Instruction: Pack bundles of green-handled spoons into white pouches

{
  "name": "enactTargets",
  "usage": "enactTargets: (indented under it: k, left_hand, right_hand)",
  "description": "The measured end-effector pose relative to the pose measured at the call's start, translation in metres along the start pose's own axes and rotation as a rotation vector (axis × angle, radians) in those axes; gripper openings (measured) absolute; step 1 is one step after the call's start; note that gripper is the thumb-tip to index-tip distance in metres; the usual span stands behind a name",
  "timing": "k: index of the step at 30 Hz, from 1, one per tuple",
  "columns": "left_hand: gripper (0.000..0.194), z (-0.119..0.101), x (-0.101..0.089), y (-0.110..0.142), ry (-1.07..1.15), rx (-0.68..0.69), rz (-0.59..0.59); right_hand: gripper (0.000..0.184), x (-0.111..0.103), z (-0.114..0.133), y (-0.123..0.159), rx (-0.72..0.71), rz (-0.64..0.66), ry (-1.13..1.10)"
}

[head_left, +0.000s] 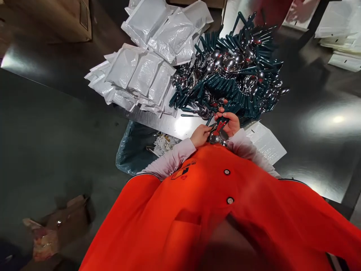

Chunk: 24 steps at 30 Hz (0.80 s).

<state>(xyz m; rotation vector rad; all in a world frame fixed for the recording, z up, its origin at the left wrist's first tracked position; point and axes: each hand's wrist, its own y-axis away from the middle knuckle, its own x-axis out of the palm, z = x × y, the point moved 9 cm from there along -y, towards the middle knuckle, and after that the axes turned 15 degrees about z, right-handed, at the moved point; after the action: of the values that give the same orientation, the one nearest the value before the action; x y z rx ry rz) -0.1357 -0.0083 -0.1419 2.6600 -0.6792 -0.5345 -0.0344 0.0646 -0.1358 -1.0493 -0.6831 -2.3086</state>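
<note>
My right hand (230,122) is closed around a small bunch of spoons (216,133) with dark green handles, their metal bowls pointing toward my chest. My left hand (200,134) pinches at the same bunch from the left side. Both hands hover at the near edge of a shiny metal table (324,124). Just beyond them lies a big heap of matching green-handled spoons (234,71).
Stacks of white padded mailer bags (141,71) lie left of the spoon heap, and one more bag (265,141) lies by my right arm. A bin with a dark liner (135,150) holding paper scraps stands below the table edge. Cardboard boxes (56,17) sit far left.
</note>
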Motion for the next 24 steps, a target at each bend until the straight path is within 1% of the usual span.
enactTargets:
  k: [1,3,5,6,8,9,11,13,14,15,16,17,18,19,20,21,22,24]
  left_hand:
    - [0.025,-0.001,0.001,-0.002,0.064,0.036,0.045]
    - [0.023,-0.005,0.002,-0.006,0.274,0.112,0.157]
    - [0.029,-0.013,0.000,-0.012,0.496,0.163,0.244]
    - [0.033,-0.017,-0.002,-0.015,0.577,0.178,0.264]
    - [0.036,-0.025,-0.003,-0.022,0.672,0.190,0.267]
    - [0.036,-0.029,-0.001,-0.024,0.701,0.191,0.276]
    - [0.040,-0.038,0.014,-0.025,0.748,0.191,0.357]
    - [0.047,-0.042,0.031,-0.020,0.794,0.188,0.451]
    - [0.049,-0.041,0.035,-0.018,0.825,0.183,0.460]
    - [0.048,-0.038,0.036,-0.015,0.861,0.175,0.435]
    - [0.046,-0.032,0.032,-0.014,0.900,0.163,0.376]
    - [0.043,-0.024,0.027,-0.013,0.939,0.151,0.303]
    - [0.040,-0.016,0.020,-0.013,0.977,0.144,0.231]
    - [0.037,-0.009,0.012,-0.013,1.015,0.141,0.169]
    - [0.034,-0.002,0.004,-0.014,1.053,0.144,0.109]
    - [0.032,0.005,-0.004,-0.016,1.089,0.146,0.055]
    - [0.031,0.011,-0.011,-0.019,1.121,0.146,0.005]
    - [0.031,0.021,-0.020,-0.024,1.171,0.128,-0.054]
  right_hand:
    - [0.046,0.005,0.001,0.000,-0.023,0.032,0.005]
    - [0.048,0.018,0.002,0.000,-0.060,0.102,0.019]
    - [0.048,0.032,-0.004,0.000,-0.024,0.174,0.042]
    - [0.047,0.039,-0.006,-0.001,-0.005,0.204,0.066]
    - [0.046,0.053,-0.005,-0.004,0.037,0.264,0.152]
    - [0.045,0.059,-0.002,-0.007,0.062,0.298,0.213]
    - [0.045,0.068,0.010,-0.014,0.123,0.374,0.360]
    - [0.047,0.066,0.026,-0.020,0.170,0.440,0.522]
    - [0.048,0.059,0.033,-0.021,0.180,0.450,0.599]
    - [0.050,0.048,0.038,-0.020,0.193,0.442,0.670]
    - [0.049,0.033,0.038,-0.017,0.219,0.408,0.740]
    - [0.047,0.013,0.033,-0.011,0.266,0.348,0.817]
    - [0.042,-0.010,0.023,-0.003,0.343,0.266,0.907]
    - [0.035,-0.035,0.010,0.009,0.443,0.149,1.025]
    - [0.032,-0.061,-0.003,0.025,0.563,0.015,1.173]
    - [0.033,-0.082,-0.013,0.041,0.661,-0.126,1.324]
    - [0.034,-0.097,-0.021,0.056,0.710,-0.236,1.416]
    - [0.035,-0.112,-0.036,0.079,0.739,-0.303,1.461]
